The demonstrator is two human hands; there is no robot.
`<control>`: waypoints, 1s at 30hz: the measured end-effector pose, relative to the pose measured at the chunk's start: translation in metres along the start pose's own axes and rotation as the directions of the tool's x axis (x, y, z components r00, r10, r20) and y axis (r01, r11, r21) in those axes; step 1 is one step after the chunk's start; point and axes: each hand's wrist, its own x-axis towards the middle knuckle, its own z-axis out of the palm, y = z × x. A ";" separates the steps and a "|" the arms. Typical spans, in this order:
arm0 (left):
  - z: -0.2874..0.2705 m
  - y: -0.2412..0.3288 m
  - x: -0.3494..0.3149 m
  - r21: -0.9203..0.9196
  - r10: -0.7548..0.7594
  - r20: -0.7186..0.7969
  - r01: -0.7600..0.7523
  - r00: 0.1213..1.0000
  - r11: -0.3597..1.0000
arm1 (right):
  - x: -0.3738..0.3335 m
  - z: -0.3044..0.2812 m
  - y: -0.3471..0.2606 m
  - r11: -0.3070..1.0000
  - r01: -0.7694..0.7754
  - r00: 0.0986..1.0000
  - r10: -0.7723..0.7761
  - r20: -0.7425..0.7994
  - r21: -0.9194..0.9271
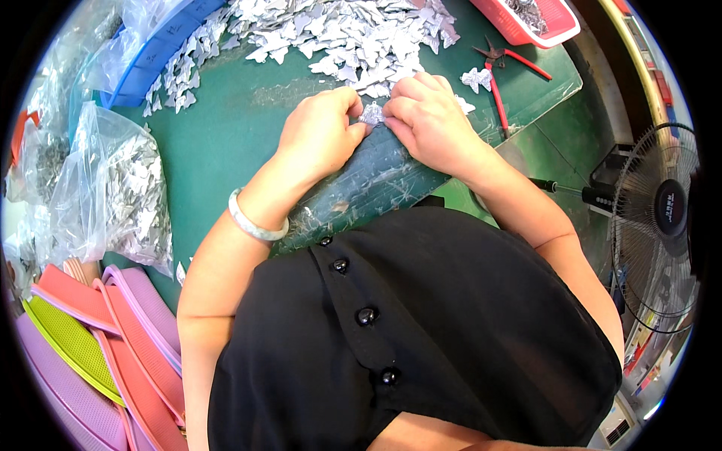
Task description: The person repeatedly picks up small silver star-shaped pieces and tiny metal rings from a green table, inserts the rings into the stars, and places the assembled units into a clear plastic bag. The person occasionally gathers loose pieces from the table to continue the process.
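Between my hands is a small silver butterfly-shaped metal piece point(371, 113), just over the near part of the green table point(226, 143). The fingers of my left hand point(322, 129) pinch its left side. My right hand point(430, 116) grips its right side, fingers curled and thumb pressed in. Just beyond my hands spreads a large heap of similar silver pieces point(338, 37). Red-handled pliers point(497, 92) lie to the right of my right hand, beside a single silver piece point(475, 79). Another piece is partly hidden behind my right hand.
A blue bin point(154, 56) and a clear plastic bag of silver pieces point(131, 180) stand at left. Several coloured baskets point(71, 342) are stacked at lower left. A pink basket point(560, 30) sits at the far right corner. A fan point(662, 218) stands to the right.
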 end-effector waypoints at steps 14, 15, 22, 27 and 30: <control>-0.017 -0.008 -0.013 -0.877 -0.275 0.317 0.391 0.908 0.279 | 0.006 -0.001 -0.006 1.000 0.005 0.998 -0.004 0.065 -0.015; -0.017 -0.010 -0.014 -0.879 -0.264 0.330 0.397 0.906 0.265 | 0.006 -0.001 -0.006 1.000 0.010 0.998 -0.009 0.068 -0.025; -0.019 -0.008 -0.019 -0.867 -0.298 0.400 0.463 0.867 0.182 | 0.009 0.002 -0.003 0.981 0.109 0.994 -0.110 0.003 -0.163; -0.011 -0.010 -0.021 -0.895 -0.199 0.445 0.443 0.873 -0.060 | 0.022 0.003 -0.015 0.967 0.238 0.953 -0.213 -0.216 0.095; -0.009 -0.012 -0.021 -0.899 -0.176 0.437 0.420 0.882 -0.126 | 0.029 0.000 -0.008 0.976 0.196 0.973 -0.180 -0.145 0.100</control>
